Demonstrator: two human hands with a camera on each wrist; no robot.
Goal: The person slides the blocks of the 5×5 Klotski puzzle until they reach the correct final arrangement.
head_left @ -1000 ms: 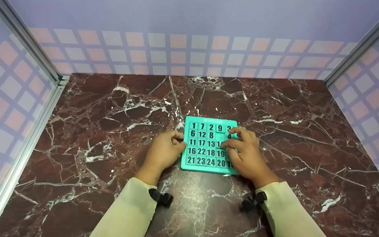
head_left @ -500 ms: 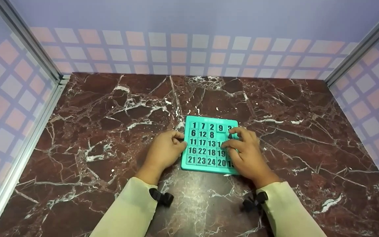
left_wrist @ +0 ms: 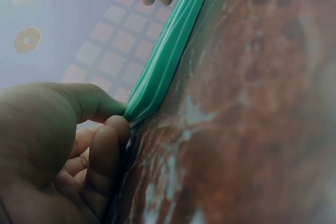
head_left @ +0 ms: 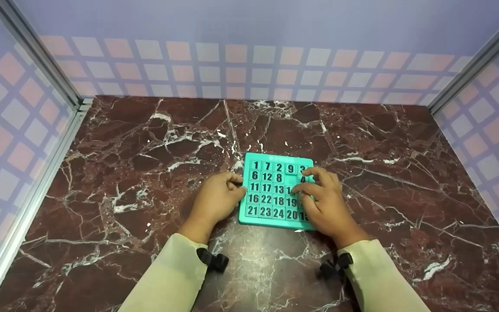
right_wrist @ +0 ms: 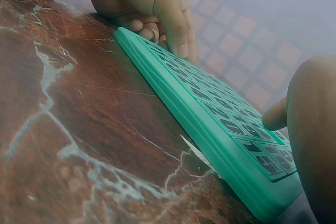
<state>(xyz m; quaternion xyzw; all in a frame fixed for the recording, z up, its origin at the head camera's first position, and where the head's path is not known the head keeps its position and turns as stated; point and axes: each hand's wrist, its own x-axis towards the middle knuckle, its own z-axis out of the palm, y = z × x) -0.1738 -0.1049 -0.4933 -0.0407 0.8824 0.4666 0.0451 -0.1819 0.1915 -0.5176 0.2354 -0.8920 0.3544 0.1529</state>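
A turquoise sliding number puzzle lies on the table, its square tiles printed with black numbers. The gap among the tiles is in the second row, right of the 8, under the 9 tile. My left hand pinches the puzzle's left edge between thumb and fingers; in the left wrist view the thumb lies on the rim. Over the right side, my right hand has one fingertip on the tile below the gap and another near the 3 and 4 tiles. It covers part of the rightmost column.
The tabletop is dark red marble pattern with white veins. A lilac wall with pink and white squares stands behind, with side panels and metal rails at left and right. Black straps sit on both wrists.
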